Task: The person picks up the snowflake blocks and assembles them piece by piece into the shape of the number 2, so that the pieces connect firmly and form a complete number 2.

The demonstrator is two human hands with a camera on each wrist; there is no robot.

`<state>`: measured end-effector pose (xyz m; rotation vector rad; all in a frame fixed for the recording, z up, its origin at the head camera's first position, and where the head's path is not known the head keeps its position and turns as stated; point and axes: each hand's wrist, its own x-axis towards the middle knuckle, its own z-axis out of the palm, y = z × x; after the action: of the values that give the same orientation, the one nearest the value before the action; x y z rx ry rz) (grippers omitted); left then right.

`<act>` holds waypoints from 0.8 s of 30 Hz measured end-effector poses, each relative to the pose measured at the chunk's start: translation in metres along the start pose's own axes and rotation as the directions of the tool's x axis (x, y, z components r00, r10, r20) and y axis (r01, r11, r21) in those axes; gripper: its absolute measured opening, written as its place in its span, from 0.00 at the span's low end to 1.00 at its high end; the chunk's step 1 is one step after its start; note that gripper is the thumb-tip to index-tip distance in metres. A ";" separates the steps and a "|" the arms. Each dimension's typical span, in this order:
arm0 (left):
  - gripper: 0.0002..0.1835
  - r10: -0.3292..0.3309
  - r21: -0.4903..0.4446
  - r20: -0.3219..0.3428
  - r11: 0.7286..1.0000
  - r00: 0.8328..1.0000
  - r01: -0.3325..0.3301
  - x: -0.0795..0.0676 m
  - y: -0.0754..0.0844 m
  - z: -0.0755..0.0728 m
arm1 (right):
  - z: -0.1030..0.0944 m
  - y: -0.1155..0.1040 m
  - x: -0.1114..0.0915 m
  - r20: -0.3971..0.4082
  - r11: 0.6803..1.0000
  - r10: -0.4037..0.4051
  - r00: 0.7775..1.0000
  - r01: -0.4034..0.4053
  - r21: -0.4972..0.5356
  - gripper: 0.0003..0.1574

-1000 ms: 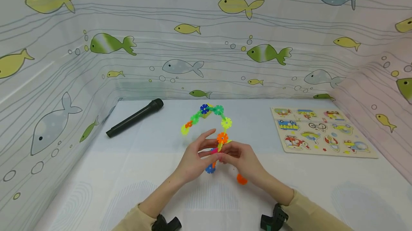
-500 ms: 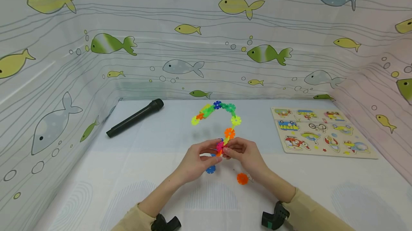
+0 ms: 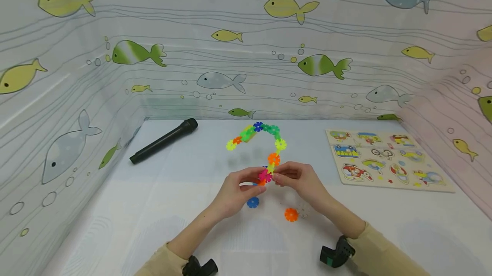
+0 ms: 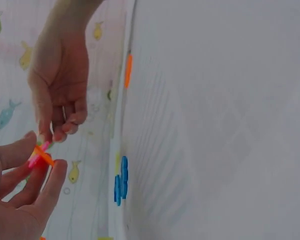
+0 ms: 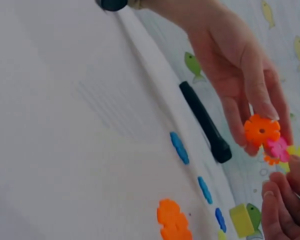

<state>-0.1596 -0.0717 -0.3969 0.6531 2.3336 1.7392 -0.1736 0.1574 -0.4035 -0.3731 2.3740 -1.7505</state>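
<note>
Backdrop: pale sheeting [image 3: 226, 64] printed with wavy lines and yellow, green and grey-blue fish, rising behind the work and along both sides.
Support: white tabletop [image 3: 165, 199] with faint striped patterns.
Main object: flower chain [image 3: 273, 130] of notched discs, suspended between the two hands above the middle of the tabletop.
Long axis: curved like a hook; from the hands it runs away from the person through yellow and orange discs, bends left at the green and dark-blue discs, then doubles back toward the near left.
Free end: yellow disc [image 3: 231, 145], pointing left and slightly toward the person, next to a small orange one.
Held end: orange disc [image 5: 261, 130] against a pink disc [image 5: 278, 148]; face-on in the right-wrist view, edge-on and crossing the pink in the left-wrist view.
Left hand: left hand [image 3: 235, 194] pinches the orange disc between thumb and fingers.
Right hand: right hand [image 3: 303, 183], thumb and fingers bent, pinches the chain beside the pink disc.
Loose pieces: blue disc [image 3: 252, 202] below the left hand; loose orange disc [image 3: 291, 215] nearer the person, to the right.
Left margin: black microphone [image 3: 164, 141], lying obliquely, head at the far end.
Right margin: puzzle board [image 3: 388, 184] with vehicle pictures, lying flat.
</note>
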 end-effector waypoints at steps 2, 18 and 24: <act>0.25 0.001 0.003 -0.003 1.000 1.000 -0.001 0.001 0.000 0.001 | -0.008 0.004 -0.001 0.038 0.998 -0.017 0.999 0.019 -0.067 0.17; 0.25 -0.030 0.020 -0.025 0.999 0.999 0.031 0.001 0.000 0.002 | -0.027 0.019 -0.013 0.356 0.895 0.018 0.934 0.143 -0.422 0.15; 0.25 -0.026 0.009 -0.037 1.000 0.999 0.026 0.002 -0.002 0.001 | -0.025 0.022 -0.013 0.395 0.890 0.009 0.919 0.173 -0.422 0.10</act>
<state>-0.1616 -0.0707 -0.3987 0.5942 2.3659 1.7446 -0.1702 0.1900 -0.4175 -0.8141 2.4567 -0.9986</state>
